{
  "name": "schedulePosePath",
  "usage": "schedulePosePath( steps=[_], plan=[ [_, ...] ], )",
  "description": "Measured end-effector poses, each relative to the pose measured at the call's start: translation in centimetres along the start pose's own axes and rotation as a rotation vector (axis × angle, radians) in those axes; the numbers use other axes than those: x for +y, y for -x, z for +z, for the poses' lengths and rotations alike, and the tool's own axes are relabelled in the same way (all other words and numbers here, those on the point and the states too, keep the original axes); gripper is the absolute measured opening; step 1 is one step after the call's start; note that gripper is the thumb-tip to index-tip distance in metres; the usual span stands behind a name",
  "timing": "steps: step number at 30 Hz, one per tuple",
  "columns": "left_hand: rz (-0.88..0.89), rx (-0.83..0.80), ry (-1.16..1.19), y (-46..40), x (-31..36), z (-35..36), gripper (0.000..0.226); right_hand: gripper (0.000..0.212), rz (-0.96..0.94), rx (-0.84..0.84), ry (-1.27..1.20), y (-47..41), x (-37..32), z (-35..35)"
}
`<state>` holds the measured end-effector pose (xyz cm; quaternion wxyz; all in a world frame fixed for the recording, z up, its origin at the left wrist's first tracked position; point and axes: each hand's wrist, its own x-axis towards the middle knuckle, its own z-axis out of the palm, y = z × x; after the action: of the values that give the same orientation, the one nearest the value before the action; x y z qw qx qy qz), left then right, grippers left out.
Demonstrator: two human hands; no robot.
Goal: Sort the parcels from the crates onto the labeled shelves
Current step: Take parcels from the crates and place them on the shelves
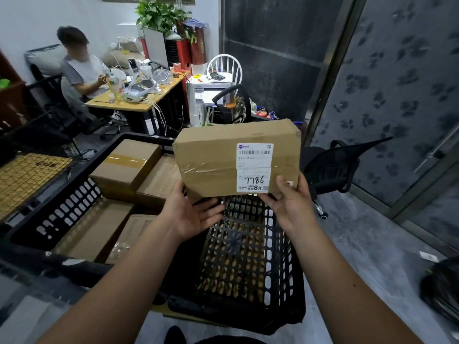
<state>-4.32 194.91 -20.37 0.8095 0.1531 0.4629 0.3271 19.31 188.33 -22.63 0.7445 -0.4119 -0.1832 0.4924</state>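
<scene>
We are holding the parcel [236, 157] above the black crate [248, 256]. Our right hand [290, 204] is gripping its lower right corner; our left hand [191, 212] is supporting its underside, fingers relaxed.

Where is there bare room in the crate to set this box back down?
The right part of the crate shows bare mesh floor, under the held parcel and both hands. The left part is crowded with stacked boxes.
</scene>
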Motion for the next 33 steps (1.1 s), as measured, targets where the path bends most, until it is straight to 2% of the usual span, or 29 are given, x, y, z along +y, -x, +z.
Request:
schedulePosePath(
  steps=[2,4,6,8,11,15,17,19,21,24,27,30,33],
  plan=[
    [0.035,0.062,-0.161,0.4,0.6,-0.1,0.074,0.069,0.005,0.012,-0.018,-0.3,-0.7,-0.5],
    [0.169,0.188,-0.324,0.5,1.1,-0.3,0.068,0.065,0.004,0.019,-0.012,-0.5,-1.2,-1.0],
    [0.433,0.346,-0.521,0.2,1.6,-0.8,0.074,0.062,-0.011,0.015,0.024,-0.8,-1.6,-1.4],
    [0.713,0.407,-0.754,0.2,1.9,-1.4,0.092,0.066,-0.012,0.024,0.072,-0.8,-2.0,-1.3],
    [0.989,0.279,-1.077,1.0,2.2,-2.6,0.116,0.068,0.008,0.029,0.159,-0.6,-2.2,-0.6],
    [1.142,0.032,-1.525,1.5,3.0,-4.0,0.131,0.056,0.001,0.060,0.217,-1.1,-2.4,0.2],
    [1.130,-0.118,-1.543,1.4,3.0,-4.3,0.127,0.059,-0.030,0.052,0.250,-1.2,-2.5,0.7],
    [1.057,-0.174,-1.434,1.5,2.3,-3.9,0.124,0.071,-0.060,0.002,0.274,-1.0,-2.4,1.2],
    [0.996,-0.142,-1.307,1.5,1.4,-3.1,0.123,0.085,-0.067,-0.081,0.353,-0.5,-2.3,1.7],
    [1.005,-0.087,-1.147,1.2,-0.2,-1.9,0.121,0.094,-0.106,-0.203,0.626,0.4,-1.5,2.5],
    [1.062,0.000,-1.044,1.0,-1.9,-0.8,0.120,0.094,-0.162,-0.179,0.901,1.2,-0.5,3.1],
    [1.099,0.066,-1.048,0.5,-3.0,-0.6,0.123,0.084,-0.191,-0.205,0.859,2.4,-0.1,3.3],
    [1.098,0.069,-1.066,0.5,-3.7,-0.9,0.123,0.089,-0.213,-0.262,0.792,3.0,-0.1,2.7]
  ],
)
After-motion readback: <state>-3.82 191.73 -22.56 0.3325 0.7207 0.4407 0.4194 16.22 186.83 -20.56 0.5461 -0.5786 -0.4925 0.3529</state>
